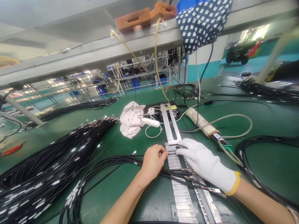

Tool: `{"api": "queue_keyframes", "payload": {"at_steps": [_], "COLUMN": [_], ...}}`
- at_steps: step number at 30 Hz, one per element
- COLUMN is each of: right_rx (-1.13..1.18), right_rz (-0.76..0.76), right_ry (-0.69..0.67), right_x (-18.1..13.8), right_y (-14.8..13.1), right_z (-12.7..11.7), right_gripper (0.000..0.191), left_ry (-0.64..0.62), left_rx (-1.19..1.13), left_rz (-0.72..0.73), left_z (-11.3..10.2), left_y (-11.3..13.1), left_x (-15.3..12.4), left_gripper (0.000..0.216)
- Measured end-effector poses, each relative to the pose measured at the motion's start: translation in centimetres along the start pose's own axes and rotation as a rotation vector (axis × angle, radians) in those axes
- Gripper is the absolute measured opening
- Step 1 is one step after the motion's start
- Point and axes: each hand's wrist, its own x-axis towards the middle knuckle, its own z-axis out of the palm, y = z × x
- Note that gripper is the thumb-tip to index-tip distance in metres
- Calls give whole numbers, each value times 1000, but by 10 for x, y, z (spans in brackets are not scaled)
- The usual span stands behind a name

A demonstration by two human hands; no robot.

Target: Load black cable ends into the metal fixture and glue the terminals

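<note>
My bare left hand [154,160] is at the left edge of a metal fixture [179,194] made of a row of silver blocks, its fingers curled into a pinch. What they hold, if anything, is hidden. My right hand [202,160], in a white glove with a yellow cuff, rests with outstretched fingers on the fixture's far blocks. Beyond the fingertips lies a slotted metal plate [166,124]. A bundle of black cables [112,160] passes under my left wrist and across the fixture. Cable ends with bare copper tips [187,171] lie beneath my right hand.
A large pile of black cables [58,165] covers the left of the green table [102,199]. Behind the plate stand a black control box [149,109], a crumpled cloth [132,119] and a white pen-shaped tool [150,122]. A wrapped handle [201,123] and coiled cable [245,155] lie right.
</note>
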Motion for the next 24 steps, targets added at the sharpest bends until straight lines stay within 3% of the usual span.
{"api": "queue_keyframes", "payload": {"at_steps": [5, 13, 19, 24], "right_rx": [-31, -236, -211, -164], "right_rz": [-7, 37, -14, -16], "right_ry": [-32, -212, -143, -55], "right_x": [5, 13, 10, 8], "right_y": [-8, -25, -20, -17], "right_z": [-3, -8, 2, 3], "right_gripper": [40, 38, 40, 43], "left_ry": [-6, -48, -117, -144], "left_rx": [13, 62, 63, 75], "left_rz": [-19, -94, -120, -54], "left_z": [0, 1, 0, 0], "left_y": [1, 0, -4, -14], "left_x": [1, 6, 11, 16], "left_gripper": [14, 17, 20, 17]}}
